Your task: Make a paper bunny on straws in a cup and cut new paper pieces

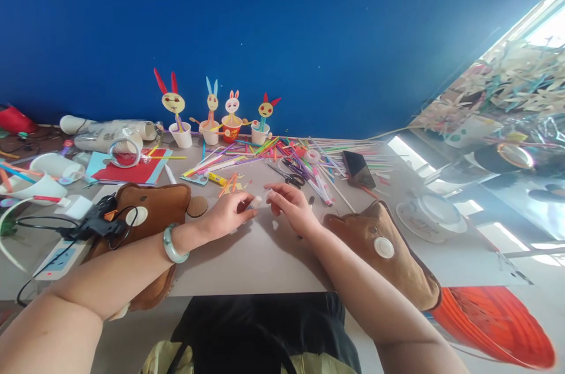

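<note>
While the left hand (241, 210) pinches a small pale piece (255, 202) above the counter (260, 262), the half-curled right hand's (289, 204) hold is unclear; a blue wall (265, 27) rises behind

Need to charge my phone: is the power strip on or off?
On, most likely: a small red light glows on the near end of the power strip.

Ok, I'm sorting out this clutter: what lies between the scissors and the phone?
Thin coloured sticks lie between the scissors and the phone; the head view shows them.
</note>
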The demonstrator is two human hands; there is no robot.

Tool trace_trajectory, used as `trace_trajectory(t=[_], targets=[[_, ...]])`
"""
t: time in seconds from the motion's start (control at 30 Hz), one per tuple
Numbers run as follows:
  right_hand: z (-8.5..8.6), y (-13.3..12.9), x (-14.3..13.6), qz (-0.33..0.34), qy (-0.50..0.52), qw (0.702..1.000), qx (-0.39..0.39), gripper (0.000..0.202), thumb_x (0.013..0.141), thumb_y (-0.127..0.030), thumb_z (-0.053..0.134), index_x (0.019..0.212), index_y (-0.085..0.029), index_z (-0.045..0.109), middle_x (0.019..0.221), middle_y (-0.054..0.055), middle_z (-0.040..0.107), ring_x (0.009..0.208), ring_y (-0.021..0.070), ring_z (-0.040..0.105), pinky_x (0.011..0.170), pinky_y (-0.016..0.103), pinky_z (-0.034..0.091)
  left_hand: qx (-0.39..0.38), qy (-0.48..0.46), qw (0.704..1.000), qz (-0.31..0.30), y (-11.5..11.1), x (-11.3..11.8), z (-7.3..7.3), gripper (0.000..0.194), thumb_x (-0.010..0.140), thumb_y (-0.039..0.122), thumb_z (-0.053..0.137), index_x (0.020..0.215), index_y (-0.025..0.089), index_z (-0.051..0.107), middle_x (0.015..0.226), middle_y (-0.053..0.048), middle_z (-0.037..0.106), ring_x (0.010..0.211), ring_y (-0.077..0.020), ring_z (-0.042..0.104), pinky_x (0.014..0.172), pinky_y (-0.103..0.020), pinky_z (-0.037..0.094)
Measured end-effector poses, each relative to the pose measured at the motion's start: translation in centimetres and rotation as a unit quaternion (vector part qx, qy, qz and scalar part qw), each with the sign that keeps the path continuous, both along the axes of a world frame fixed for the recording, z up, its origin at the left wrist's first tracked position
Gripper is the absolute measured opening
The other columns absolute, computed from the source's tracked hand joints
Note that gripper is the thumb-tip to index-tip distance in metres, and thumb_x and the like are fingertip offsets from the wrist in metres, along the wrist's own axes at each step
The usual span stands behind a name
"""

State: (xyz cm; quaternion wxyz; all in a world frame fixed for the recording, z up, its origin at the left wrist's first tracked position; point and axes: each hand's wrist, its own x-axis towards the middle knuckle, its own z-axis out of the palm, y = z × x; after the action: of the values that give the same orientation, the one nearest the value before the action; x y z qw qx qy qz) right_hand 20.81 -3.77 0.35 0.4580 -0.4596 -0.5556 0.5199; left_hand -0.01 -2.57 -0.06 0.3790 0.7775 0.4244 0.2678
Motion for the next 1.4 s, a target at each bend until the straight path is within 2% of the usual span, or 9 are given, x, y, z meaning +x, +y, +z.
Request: trace_trajectory(t=[0.4, 0.57, 0.67, 0.8, 0.9, 1.0, 1.07, 1.2, 1.4], targets=[[0.1, -0.3, -0.4, 0.010, -0.004, 1.000, 0.001, 0.039, 0.081, -0.049, 0.070, 0.103, -0.018, 0.067, 0.070, -0.002, 0.062, 0.053, 0.0087, 0.050, 0.054, 0.025, 0.041, 0.015, -0.012, 1.000, -0.007, 0.0, 0.2, -0.9, 0.031, 0.087, 0.048, 0.062, 0.086, 0.017, 0.065, 0.071, 0.001, 0.056, 0.065, -0.0124, 0.048, 0.059, -0.026, 0.038], [-0.2, 0.0, -0.5, -0.074, 0.055, 0.996, -0.006, 0.034, 0.080, -0.051, 0.070, 0.090, -0.020, 0.061, 0.069, -0.004, 0.062, 0.050, 0.0076, 0.049, 0.052, 0.024, 0.038, -0.061, -0.103, 0.993, -0.001, 0.1, 0.4, -0.7, 0.033, 0.087, 0.050, 0.063, 0.089, 0.017, 0.064, 0.076, -0.001, 0.063, 0.069, -0.0133, 0.054, 0.063, -0.026, 0.044], [-0.4, 0.1, -0.5, -0.088, 0.092, 0.991, -0.036, 0.028, 0.081, -0.047, 0.068, 0.083, -0.021, 0.056, 0.075, -0.002, 0.067, 0.053, 0.0087, 0.055, 0.054, 0.024, 0.041, -0.110, -0.175, 0.978, 0.011, 0.2, 0.4, -0.1, 0.035, 0.085, 0.052, 0.065, 0.089, 0.017, 0.063, 0.078, -0.002, 0.065, 0.072, -0.0141, 0.057, 0.068, -0.027, 0.047], [-0.4, -0.2, -0.9, -0.046, 0.141, 0.982, -0.113, 0.013, 0.075, -0.029, 0.063, 0.083, -0.020, 0.058, 0.079, 0.000, 0.068, 0.055, 0.0102, 0.057, 0.053, 0.024, 0.040, -0.134, -0.240, 0.960, 0.045, 0.3, 0.4, 0.7, 0.036, 0.082, 0.051, 0.070, 0.089, 0.017, 0.064, 0.078, -0.002, 0.066, 0.077, -0.0152, 0.059, 0.073, -0.028, 0.048], [-0.2, -0.8, -1.4, 0.004, 0.138, 0.977, -0.164, 0.016, 0.072, -0.026, 0.062, 0.085, -0.018, 0.061, 0.069, -0.003, 0.060, 0.049, 0.0074, 0.046, 0.046, 0.022, 0.030, -0.127, -0.271, 0.952, 0.059, 0.4, 0.3, 0.9, 0.033, 0.079, 0.048, 0.074, 0.086, 0.017, 0.065, 0.078, -0.001, 0.065, 0.078, -0.0149, 0.058, 0.076, -0.028, 0.047], [0.2, -1.6, -1.7, 0.093, 0.078, 0.980, -0.157, 0.025, 0.074, -0.034, 0.071, 0.091, -0.017, 0.063, 0.057, -0.008, 0.045, 0.046, 0.0052, 0.032, 0.044, 0.022, 0.018, -0.131, -0.300, 0.943, 0.059, 0.3, 0.4, 0.9, 0.031, 0.078, 0.046, 0.076, 0.086, 0.017, 0.067, 0.077, -0.001, 0.064, 0.076, -0.0140, 0.056, 0.074, -0.027, 0.046], [0.4, -1.9, -1.9, 0.139, 0.043, 0.981, -0.126, 0.033, 0.077, -0.044, 0.075, 0.091, -0.017, 0.063, 0.057, -0.009, 0.043, 0.048, 0.0053, 0.030, 0.046, 0.022, 0.018, -0.144, -0.311, 0.938, 0.051, 0.2, 0.4, 0.9, 0.031, 0.077, 0.046, 0.077, 0.086, 0.017, 0.068, 0.076, 0.000, 0.063, 0.073, -0.0134, 0.055, 0.071, -0.027, 0.044], [0.3, -2.0, -1.8, 0.163, 0.033, 0.982, -0.088, 0.043, 0.082, -0.057, 0.071, 0.091, -0.015, 0.062, 0.057, -0.008, 0.040, 0.049, 0.0055, 0.030, 0.047, 0.024, 0.018, -0.182, -0.325, 0.928, 0.025, 0.1, 0.3, 1.0, 0.033, 0.077, 0.045, 0.079, 0.090, 0.016, 0.071, 0.076, 0.000, 0.062, 0.070, -0.0116, 0.052, 0.067, -0.025, 0.043], [0.2, -1.8, -1.5, 0.220, 0.065, 0.969, -0.096, 0.046, 0.082, -0.058, 0.072, 0.092, -0.015, 0.060, 0.060, -0.009, 0.038, 0.049, 0.0052, 0.027, 0.048, 0.025, 0.016, -0.239, -0.334, 0.911, -0.024, 0.0, 0.0, 0.8, 0.044, 0.079, 0.048, 0.076, 0.110, 0.017, 0.075, 0.087, -0.005, 0.065, 0.079, -0.0153, 0.057, 0.074, -0.030, 0.047]])
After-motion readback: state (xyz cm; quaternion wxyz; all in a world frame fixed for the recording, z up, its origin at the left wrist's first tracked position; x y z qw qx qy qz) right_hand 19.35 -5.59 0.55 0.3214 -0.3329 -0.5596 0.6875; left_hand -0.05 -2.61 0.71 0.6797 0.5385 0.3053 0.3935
